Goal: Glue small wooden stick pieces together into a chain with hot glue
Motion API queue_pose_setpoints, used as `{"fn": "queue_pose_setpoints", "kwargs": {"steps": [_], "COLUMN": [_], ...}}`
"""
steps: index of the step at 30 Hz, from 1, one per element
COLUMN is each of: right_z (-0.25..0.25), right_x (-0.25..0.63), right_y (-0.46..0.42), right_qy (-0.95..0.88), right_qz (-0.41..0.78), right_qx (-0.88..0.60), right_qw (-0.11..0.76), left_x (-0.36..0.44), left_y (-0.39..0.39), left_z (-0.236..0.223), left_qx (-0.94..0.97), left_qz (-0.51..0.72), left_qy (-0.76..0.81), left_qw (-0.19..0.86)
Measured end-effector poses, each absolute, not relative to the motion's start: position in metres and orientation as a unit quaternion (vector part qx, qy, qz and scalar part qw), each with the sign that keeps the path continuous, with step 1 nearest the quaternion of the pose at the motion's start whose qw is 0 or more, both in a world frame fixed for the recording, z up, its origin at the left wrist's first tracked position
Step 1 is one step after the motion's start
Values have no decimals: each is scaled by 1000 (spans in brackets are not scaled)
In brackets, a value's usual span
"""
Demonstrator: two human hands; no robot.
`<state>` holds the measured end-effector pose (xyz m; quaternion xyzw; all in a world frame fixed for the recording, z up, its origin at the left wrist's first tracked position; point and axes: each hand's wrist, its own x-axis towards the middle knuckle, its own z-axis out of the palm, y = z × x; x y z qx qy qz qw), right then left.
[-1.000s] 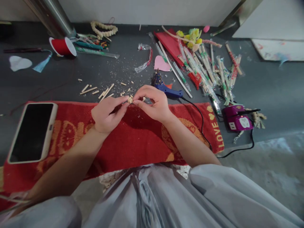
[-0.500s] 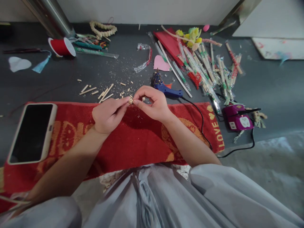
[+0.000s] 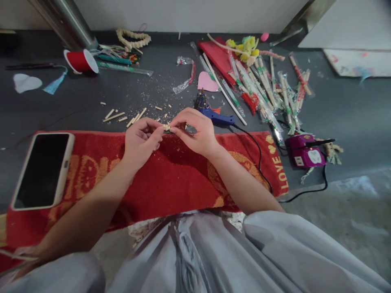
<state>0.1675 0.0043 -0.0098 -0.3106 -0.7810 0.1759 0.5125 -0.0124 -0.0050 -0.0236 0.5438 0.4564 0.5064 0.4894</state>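
A small cluster of pale wooden pieces [image 3: 166, 127] is pinched between my two hands, above the back edge of a red towel [image 3: 171, 179]. My left hand [image 3: 142, 142] grips its left side with thumb and fingertips. On the other side, my right hand [image 3: 195, 132] holds it between thumb and forefinger. How the pieces join is too small to make out. Cut wooden sticks [image 3: 114, 116] and crumbs lie just beyond my left hand. Behind my right hand rests a blue hot glue gun [image 3: 218, 117], its black cord running over the towel.
A phone [image 3: 41, 171] lies on the towel's left end. A red thread spool [image 3: 81, 61] stands at the back left. Several wrapped chopsticks [image 3: 262, 89] are heaped at the back right, beyond a purple power socket [image 3: 305, 151]. A pink paper heart [image 3: 207, 81] lies behind the glue gun.
My left hand has rolled and its fingers have shifted their grip, showing more of the wooden cluster. My right hand has moved slightly left and up.
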Motion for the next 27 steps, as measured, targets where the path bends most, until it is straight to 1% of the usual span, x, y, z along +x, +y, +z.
{"fn": "queue_pose_setpoints", "kwargs": {"steps": [2, 4, 13, 16, 23, 27], "right_z": [-11, -12, -16, -17, -16, -16], "right_x": [167, 167, 167, 168, 169, 170], "right_y": [5, 5, 8, 9, 8, 7], "right_qy": [-786, -788, -771, -771, -782, -785], "right_qz": [179, 184, 204, 206, 217, 210], "right_qx": [-308, -309, -322, -322, -325, -322], "right_qw": [505, 499, 510, 509, 487, 486], "left_x": [-12, -11, -12, -13, -14, -17], "left_y": [-4, -4, -5, -7, -9, -8], "left_z": [-23, -21, -18, -18, -17, -20], "left_qx": [532, 525, 545, 589, 704, 741], "left_qz": [488, 476, 471, 470, 452, 436], "left_qy": [443, 439, 433, 441, 475, 470], "left_qw": [531, 552, 542, 487, 274, 199]}}
